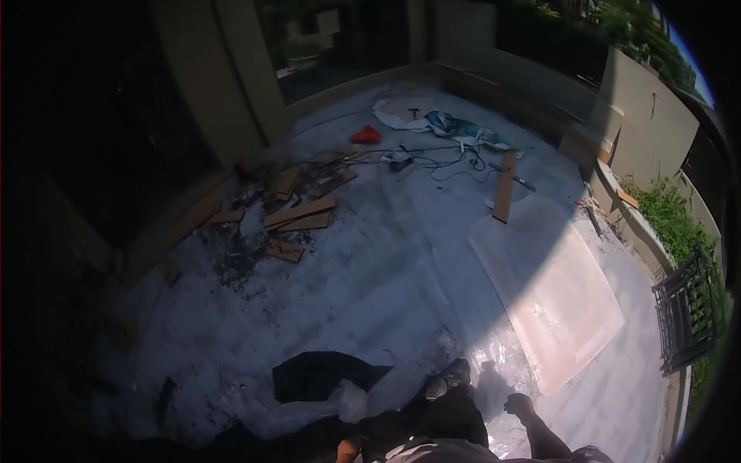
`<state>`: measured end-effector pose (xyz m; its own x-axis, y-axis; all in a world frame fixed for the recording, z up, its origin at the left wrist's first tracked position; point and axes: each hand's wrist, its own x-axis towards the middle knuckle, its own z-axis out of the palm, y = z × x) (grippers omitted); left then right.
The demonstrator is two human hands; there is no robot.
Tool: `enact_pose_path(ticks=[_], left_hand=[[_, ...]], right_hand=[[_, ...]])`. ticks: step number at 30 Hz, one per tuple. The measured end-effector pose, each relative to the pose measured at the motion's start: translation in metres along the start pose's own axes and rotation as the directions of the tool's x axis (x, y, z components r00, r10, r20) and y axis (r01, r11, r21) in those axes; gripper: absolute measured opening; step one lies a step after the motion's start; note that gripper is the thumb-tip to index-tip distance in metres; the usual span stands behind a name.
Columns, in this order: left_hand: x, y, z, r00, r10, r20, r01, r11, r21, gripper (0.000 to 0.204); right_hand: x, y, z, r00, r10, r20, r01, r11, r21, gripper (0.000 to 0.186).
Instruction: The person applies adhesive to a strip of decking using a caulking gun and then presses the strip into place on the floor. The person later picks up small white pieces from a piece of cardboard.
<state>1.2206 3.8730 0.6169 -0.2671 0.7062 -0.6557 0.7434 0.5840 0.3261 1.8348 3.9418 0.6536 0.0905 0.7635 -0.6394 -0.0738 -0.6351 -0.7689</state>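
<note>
My right hand (520, 407) hangs at the lower right, its fingers curled into a loose fist with nothing showing in them. Below it lies crinkled clear plastic sheeting (505, 374), apart from the hand. Of my left hand (347, 450), only a small part shows at the lower edge, and its fingers cannot be made out. One of my shoes (450, 378) is on the floor between the hands. A dark cloth-like piece (320, 376) lies ahead of my left hand, next to a bunched bit of clear plastic (350, 401).
Wooden boards (305, 214) lie scattered among dark debris at the left. A long board (505, 187) touches a pale sheet (552, 289) at the right. Farther back are black cables (444, 160), a red object (366, 135) and a teal-and-white sack (463, 130). A dark metal grille (689, 309) stands along the right edge.
</note>
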Motion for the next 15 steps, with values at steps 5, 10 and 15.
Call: enact_pose_path(ticks=[5, 10, 15], left_hand=[[0.072, 0.08, -0.052, 0.962, -0.228, 0.149, 0.27, 0.877, -0.398, 0.034], [0.175, 0.139, -0.102, 0.951, -0.257, 0.169, 0.308, 0.786, -0.537, 0.032], [0.332, 0.18, -0.167, 0.983, -0.135, 0.128, 0.181, 0.856, -0.484, 0.03]], right_hand=[[0.182, -0.239, 0.007, 0.969, -0.146, -0.201, 0.074, 0.941, -0.33, 0.018], [0.314, -0.391, 0.104, 0.911, -0.405, -0.082, 0.379, 0.898, -0.222, 0.027], [0.391, -0.415, 0.221, 0.966, -0.151, 0.208, 0.255, 0.667, -0.7, 0.031]])
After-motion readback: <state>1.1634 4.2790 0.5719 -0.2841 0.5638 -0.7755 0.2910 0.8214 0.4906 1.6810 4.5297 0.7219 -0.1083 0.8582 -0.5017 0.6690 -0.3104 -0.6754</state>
